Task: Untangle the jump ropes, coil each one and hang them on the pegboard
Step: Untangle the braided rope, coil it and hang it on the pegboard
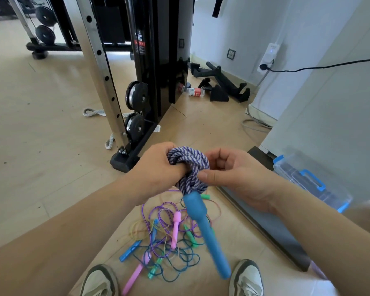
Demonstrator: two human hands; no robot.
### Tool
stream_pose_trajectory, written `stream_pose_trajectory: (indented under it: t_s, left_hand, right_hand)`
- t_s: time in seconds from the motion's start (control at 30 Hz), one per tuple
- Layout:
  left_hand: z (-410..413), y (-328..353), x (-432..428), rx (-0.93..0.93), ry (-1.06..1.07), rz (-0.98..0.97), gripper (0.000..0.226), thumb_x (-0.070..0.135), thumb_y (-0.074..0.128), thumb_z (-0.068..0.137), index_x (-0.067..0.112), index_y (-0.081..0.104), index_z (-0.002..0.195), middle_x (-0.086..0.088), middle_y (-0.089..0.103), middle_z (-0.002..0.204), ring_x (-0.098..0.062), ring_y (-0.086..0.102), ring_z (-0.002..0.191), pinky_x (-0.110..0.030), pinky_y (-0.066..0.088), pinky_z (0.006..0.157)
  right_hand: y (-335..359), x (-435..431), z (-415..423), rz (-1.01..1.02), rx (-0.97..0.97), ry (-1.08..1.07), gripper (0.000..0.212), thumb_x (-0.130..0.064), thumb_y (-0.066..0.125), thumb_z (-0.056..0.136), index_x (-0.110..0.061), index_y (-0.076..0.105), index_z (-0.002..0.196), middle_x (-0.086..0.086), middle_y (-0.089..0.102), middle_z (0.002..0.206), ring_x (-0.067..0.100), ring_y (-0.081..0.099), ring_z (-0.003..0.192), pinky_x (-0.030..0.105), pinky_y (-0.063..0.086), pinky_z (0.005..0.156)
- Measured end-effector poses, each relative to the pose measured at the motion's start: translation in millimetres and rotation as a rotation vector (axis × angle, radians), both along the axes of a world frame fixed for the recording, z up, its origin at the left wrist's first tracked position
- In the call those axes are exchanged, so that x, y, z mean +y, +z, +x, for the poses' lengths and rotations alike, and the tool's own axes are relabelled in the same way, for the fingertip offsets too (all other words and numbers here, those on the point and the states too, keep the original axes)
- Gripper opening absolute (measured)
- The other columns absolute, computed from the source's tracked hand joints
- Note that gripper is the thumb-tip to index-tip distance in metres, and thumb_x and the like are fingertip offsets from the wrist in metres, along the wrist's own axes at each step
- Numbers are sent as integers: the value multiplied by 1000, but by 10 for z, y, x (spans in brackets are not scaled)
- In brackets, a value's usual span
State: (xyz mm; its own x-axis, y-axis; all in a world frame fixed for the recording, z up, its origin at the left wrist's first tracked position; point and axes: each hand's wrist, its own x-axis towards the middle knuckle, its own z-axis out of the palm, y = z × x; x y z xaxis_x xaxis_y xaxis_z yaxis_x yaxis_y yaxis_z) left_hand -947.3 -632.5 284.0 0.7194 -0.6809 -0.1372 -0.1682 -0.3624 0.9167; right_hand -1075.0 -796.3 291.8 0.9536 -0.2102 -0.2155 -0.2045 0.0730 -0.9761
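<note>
My right thumb (pixel 209 177) presses the side of the coil (pixel 188 167), and the other right fingers curl in behind it. I read that as a pinch, though I cannot see where their tips land. If the pinch slackens, I expect the outer turns to spring loose and the winding to undo itself. The blue handle (pixel 203 229) hangs off the bottom of the coil and shows blurred, so I judge it is swinging. Its weight could drag the last turn out, or drop it into the tangle (pixel 169 238) of thin ropes on the floor (pixel 51 124) between my shoes (pixel 247 278) and snag there. The second handle is hidden, so I cannot tell whether that end is secure.

My left hand (pixel 158 165) grips the coil from the other side, fingers curled round the bundle, with turns wrapped over the hand near the thumb. They may bind when I pull the hand out.

Both hands meet at mid-frame, knuckles up, and both forearms come in from the lower corners. No pegboard is in view.
</note>
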Motion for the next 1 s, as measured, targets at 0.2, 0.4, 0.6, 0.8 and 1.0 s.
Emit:
stream_pose_trajectory:
  t_s: [0.2,0.4,0.6,0.8,1.0]
  left_hand:
    - [-59,16,6,58,15,1,13,13,75,84,18,65,90,0,70,74,-7,64,63,-31,60,60]
    - [-28,121,38,239,-189,14,36,8,83,78,17,71,111,-6,79,102,-18,74,92,-31,59,85]
    - [-66,113,-33,230,-78,-47,23,29,71,87,20,74,107,-7,79,102,-28,74,101,-51,56,99]
    - [22,171,-141,217,38,-132,16,28,64,98,19,75,105,-7,78,100,-24,73,98,-44,56,94]
    - [198,-15,-449,362,125,-216,23,27,64,96,7,75,99,-22,75,104,-23,70,89,-54,54,98]
  right_hand:
    - [-123,90,47,-145,123,-11,58,-16,91,64,-6,69,116,17,77,110,37,74,106,52,59,96]
    - [-137,-15,64,-49,67,-150,33,9,74,85,-5,69,114,20,77,105,25,73,88,41,60,84]
    - [-53,-17,46,-73,18,56,54,10,80,78,-12,66,126,12,75,118,24,72,109,37,58,95]
    - [-106,-143,151,-242,89,68,45,-17,90,75,-25,74,115,-1,76,113,21,67,110,46,54,104]
    - [-444,-338,330,-269,242,93,22,-22,88,78,-18,73,94,0,75,89,11,70,83,38,59,87]
